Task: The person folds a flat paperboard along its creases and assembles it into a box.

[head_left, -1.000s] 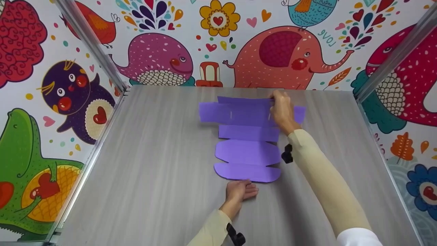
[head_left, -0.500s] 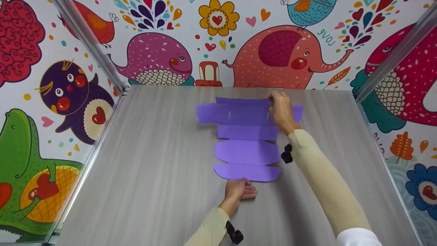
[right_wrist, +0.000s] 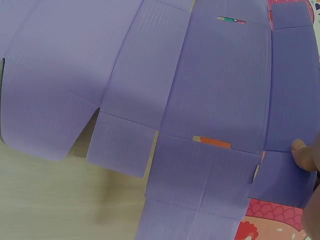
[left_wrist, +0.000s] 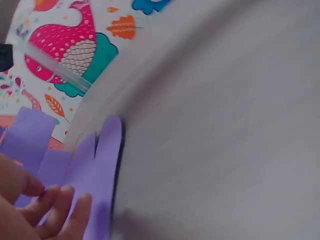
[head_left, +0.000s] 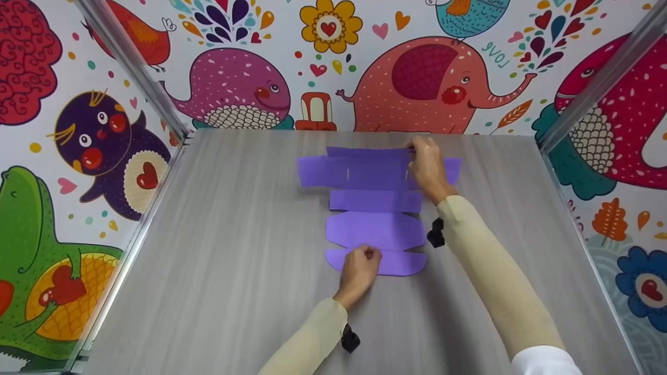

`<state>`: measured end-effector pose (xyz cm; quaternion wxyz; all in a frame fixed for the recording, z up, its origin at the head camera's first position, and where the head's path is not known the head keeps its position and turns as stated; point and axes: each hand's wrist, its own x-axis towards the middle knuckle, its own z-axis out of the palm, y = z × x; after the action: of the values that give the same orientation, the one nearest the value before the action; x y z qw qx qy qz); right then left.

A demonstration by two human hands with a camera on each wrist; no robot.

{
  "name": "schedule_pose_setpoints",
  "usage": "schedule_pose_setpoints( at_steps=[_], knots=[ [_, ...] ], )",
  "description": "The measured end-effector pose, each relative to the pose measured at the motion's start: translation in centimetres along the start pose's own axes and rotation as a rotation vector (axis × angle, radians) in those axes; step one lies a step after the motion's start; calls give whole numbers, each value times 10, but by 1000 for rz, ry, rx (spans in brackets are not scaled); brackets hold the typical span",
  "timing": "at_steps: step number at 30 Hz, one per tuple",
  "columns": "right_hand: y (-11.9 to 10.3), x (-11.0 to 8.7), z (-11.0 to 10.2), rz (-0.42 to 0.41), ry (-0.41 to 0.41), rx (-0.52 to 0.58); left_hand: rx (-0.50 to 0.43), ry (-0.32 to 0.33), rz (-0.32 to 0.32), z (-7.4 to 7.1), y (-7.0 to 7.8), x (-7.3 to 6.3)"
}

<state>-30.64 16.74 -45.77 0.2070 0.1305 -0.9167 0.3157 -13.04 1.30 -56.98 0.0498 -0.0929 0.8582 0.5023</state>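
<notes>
A purple cardboard box blank (head_left: pixel 374 229) lies unfolded on the table, its far panels tilted up off the surface. My right hand (head_left: pixel 428 169) pinches the far flap near its right end; in the right wrist view the thumb (right_wrist: pixel 303 154) lies on that flap (right_wrist: pixel 282 177). Over the blank's near rounded flap is my left hand (head_left: pixel 359 273), fingers bent loosely with nothing between them. The left wrist view has these fingers (left_wrist: pixel 59 212) above the cardboard (left_wrist: pixel 102 175); whether they touch it I cannot tell.
The grey wood-look table (head_left: pixel 224 260) spreads around the blank. Metal posts (head_left: pixel 130 67) and walls printed with cartoon animals bound its back and sides. The far edge of the blank is close to the back wall (head_left: pixel 411 88).
My left hand has moved forward from the blank's near edge to above its near flap, and its fingers have bent. My right hand keeps its hold on the far flap.
</notes>
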Motion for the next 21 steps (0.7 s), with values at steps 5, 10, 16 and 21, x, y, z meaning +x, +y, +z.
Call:
schedule_pose_setpoints(
  at_steps=[5,10,16,21],
  knots=[
    [-1,1,-1,17,-23,-4,275,24,286,3,3,15],
    [-1,2,-2,15,-26,-8,503,-30,384,7,-2,32],
    [0,1,0,-5,-26,-16,674,-125,350,7,-7,45],
    [2,-1,5,-33,-12,-14,722,-116,378,8,-13,50]
  ],
)
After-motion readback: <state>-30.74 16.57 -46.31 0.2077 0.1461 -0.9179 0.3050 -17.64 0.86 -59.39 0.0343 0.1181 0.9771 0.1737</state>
